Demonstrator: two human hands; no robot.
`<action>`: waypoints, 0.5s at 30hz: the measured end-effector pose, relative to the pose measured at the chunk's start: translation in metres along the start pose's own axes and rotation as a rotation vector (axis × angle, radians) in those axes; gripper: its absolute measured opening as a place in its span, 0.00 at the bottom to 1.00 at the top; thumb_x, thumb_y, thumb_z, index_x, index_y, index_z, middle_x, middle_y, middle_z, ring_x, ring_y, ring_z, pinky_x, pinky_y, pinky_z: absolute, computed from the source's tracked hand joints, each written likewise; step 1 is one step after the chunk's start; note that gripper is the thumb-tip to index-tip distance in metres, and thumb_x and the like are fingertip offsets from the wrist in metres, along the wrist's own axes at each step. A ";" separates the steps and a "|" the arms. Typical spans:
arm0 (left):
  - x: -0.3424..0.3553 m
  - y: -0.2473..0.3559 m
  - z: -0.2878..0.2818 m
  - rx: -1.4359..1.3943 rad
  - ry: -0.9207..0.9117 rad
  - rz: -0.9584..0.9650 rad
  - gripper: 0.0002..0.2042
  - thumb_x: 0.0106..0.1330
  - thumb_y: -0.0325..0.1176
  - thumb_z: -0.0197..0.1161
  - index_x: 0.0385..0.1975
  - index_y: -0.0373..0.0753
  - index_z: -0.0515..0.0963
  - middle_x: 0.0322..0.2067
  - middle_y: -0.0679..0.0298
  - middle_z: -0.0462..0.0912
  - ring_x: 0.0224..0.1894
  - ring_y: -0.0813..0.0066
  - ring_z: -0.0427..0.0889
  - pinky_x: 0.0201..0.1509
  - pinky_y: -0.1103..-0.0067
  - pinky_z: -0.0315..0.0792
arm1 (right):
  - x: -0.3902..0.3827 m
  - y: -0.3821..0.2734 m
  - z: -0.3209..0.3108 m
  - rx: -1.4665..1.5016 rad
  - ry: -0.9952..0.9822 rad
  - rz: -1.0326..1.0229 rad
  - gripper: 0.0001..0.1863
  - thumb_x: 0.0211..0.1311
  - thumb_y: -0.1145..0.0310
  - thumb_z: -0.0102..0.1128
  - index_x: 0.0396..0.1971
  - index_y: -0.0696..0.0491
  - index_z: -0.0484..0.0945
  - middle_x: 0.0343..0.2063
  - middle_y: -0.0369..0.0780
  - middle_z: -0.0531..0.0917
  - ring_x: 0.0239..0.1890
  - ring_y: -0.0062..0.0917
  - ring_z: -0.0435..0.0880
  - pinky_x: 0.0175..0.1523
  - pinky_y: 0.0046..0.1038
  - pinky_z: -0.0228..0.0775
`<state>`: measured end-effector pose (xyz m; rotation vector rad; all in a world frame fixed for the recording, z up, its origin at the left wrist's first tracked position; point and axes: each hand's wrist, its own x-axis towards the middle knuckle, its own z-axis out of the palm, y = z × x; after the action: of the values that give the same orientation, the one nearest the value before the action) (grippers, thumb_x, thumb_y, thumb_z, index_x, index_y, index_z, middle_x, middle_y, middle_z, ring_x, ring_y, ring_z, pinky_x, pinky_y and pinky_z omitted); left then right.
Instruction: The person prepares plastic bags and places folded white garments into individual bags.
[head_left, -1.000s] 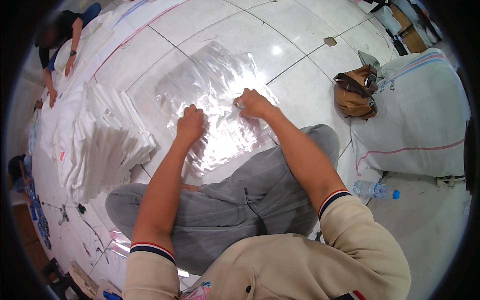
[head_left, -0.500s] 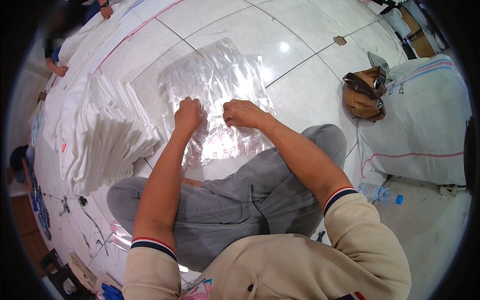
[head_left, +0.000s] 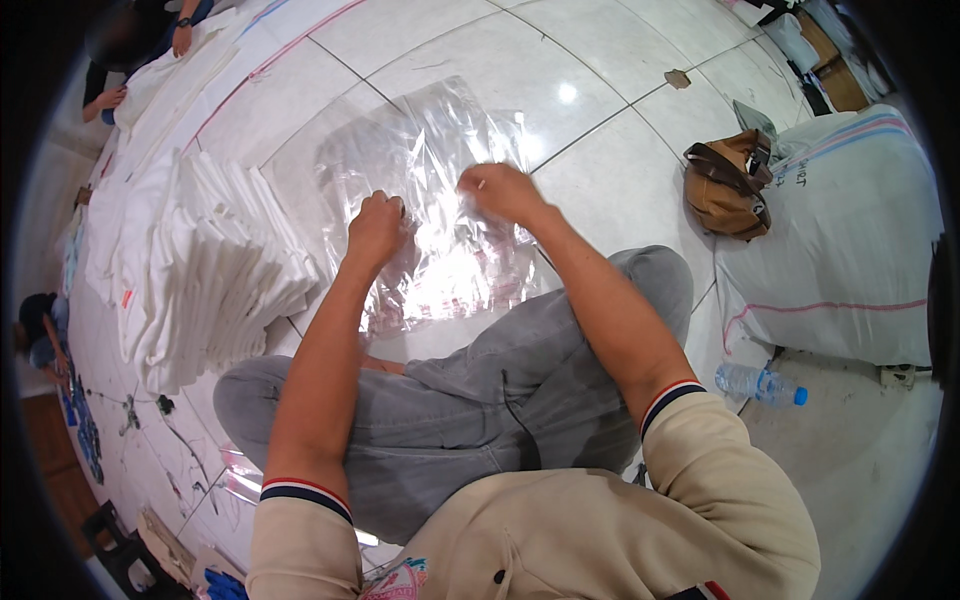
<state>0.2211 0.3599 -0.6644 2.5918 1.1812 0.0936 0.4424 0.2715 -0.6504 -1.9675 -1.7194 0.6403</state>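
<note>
I sit cross-legged on the tiles. Clear plastic bags [head_left: 440, 140] lie flat and overlapping in front of me, glaring with light. My left hand [head_left: 379, 228] is on their left part, fingers curled and closed on the plastic. My right hand [head_left: 500, 195] hovers over or rests on the right part, blurred by motion, so its grip cannot be made out. A tall stack of folded white cloth [head_left: 200, 260] stands just left of the bags, beside my left forearm.
A brown bag [head_left: 725, 195] leans on a big white sack [head_left: 820, 260] at right, near a water bottle [head_left: 760, 385]. Co-workers [head_left: 125, 50] are at upper left and far left [head_left: 40, 330]. Tiled floor [head_left: 595, 180] surrounds the bags; dark clutter [head_left: 120, 550] lies lower left.
My right hand moved inward and down toward my left hand, then back up and outward, now blurred. My left hand shifted slightly upward. The upper-left co-worker's hands have moved.
</note>
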 end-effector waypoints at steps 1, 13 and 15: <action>0.001 0.005 -0.004 -0.011 -0.023 0.017 0.08 0.57 0.30 0.60 0.34 0.35 0.80 0.44 0.52 0.77 0.50 0.54 0.76 0.49 0.64 0.75 | 0.005 0.008 -0.009 -0.002 0.128 0.118 0.12 0.63 0.64 0.52 0.38 0.50 0.83 0.42 0.42 0.84 0.47 0.39 0.82 0.51 0.40 0.73; -0.033 0.068 -0.002 0.501 -0.254 0.585 0.07 0.51 0.29 0.62 0.30 0.42 0.84 0.70 0.65 0.62 0.73 0.63 0.56 0.69 0.48 0.54 | 0.003 0.006 0.000 0.049 0.003 0.336 0.41 0.59 0.31 0.49 0.53 0.56 0.77 0.49 0.47 0.82 0.53 0.41 0.81 0.55 0.42 0.71; -0.035 0.068 -0.001 0.411 -0.258 0.577 0.06 0.53 0.29 0.61 0.29 0.41 0.83 0.70 0.64 0.61 0.73 0.62 0.55 0.69 0.48 0.55 | -0.002 0.005 0.010 -0.052 -0.104 0.361 0.33 0.57 0.42 0.60 0.48 0.58 0.78 0.45 0.46 0.84 0.50 0.40 0.83 0.53 0.41 0.74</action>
<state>0.2477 0.2918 -0.6418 3.1013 0.3655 -0.3923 0.4404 0.2695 -0.6612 -2.3442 -1.4596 0.8402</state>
